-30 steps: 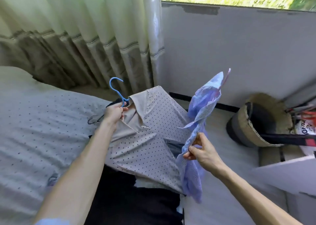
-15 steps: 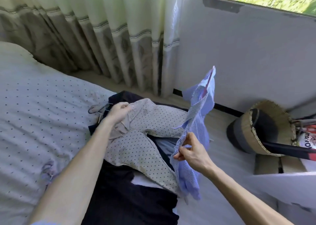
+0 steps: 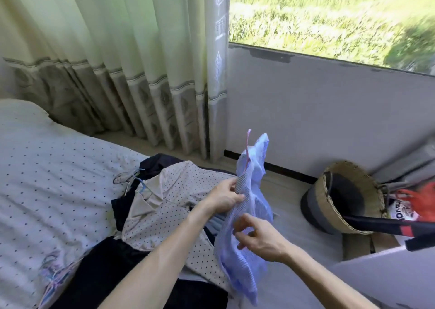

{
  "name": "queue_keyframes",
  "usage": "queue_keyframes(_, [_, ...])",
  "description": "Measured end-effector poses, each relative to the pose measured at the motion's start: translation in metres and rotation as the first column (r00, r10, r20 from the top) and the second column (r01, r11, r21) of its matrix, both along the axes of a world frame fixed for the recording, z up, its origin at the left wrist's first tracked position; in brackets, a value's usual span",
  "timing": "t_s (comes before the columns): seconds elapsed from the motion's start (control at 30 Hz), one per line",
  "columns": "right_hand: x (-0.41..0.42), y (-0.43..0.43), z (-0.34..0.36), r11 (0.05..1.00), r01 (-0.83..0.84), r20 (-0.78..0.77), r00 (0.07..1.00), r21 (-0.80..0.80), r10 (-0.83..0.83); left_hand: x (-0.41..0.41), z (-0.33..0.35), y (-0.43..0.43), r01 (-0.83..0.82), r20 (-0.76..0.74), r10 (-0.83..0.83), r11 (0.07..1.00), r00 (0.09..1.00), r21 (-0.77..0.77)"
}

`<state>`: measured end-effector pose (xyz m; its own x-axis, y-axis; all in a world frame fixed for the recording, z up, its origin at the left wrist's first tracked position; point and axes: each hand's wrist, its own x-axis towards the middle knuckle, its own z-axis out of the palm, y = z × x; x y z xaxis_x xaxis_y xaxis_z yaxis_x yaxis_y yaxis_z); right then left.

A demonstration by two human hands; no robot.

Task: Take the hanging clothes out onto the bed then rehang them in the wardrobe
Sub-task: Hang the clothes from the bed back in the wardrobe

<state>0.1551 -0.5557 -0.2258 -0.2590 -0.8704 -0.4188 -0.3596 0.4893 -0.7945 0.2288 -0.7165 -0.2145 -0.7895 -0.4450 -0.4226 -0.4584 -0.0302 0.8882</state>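
Fingers of the left hand (image 3: 223, 197) pinch the edge of the blue striped shirt (image 3: 255, 181), which is held up in the air beside the bed (image 3: 47, 179). The right hand (image 3: 256, 235) closes thumb and fingers on the same cloth lower down. A pink hanger (image 3: 248, 144) pokes out at the top of this shirt. On the bed lies a dotted beige shirt (image 3: 169, 214) with a blue hanger (image 3: 142, 186) in its collar, on top of dark clothes (image 3: 113, 268). A woven basket (image 3: 348, 191) sits on the floor at the right.
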Motion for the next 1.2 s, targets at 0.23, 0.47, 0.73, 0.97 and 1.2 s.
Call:
queue_keyframes(0.23, [-0.121,0.038,0.056,0.973,0.07,-0.63,0.752,-0.218,-0.195,0.019,0.055,0.037,0.224,0.046,-0.222,0.974,0.974,-0.03])
queue_keyframes(0.47, [-0.131,0.067,0.087,0.97,-0.242,-0.722,0.676,-0.027,0.148,0.034,0.068,0.09,0.093,0.102,-0.071,0.968,0.992,-0.234])
queue_keyframes(0.73, [-0.114,0.147,0.059,0.958,0.128,-0.201,0.963,-0.255,-0.182,0.024,0.049,0.182,-0.464,-0.073,0.498,0.731,0.864,-0.5])
queue_keyframes(0.97, [-0.104,0.204,0.053,0.889,0.299,-0.128,0.924,-0.347,-0.361,-0.034,0.077,0.231,-0.261,-0.118,0.233,0.866,0.965,-0.425])
queue_keyframes(1.2, [-0.128,0.242,0.08,0.915,0.145,-0.213,0.947,-0.377,-0.238,-0.058,0.09,0.222,0.123,0.165,0.025,0.559,0.986,-0.82])
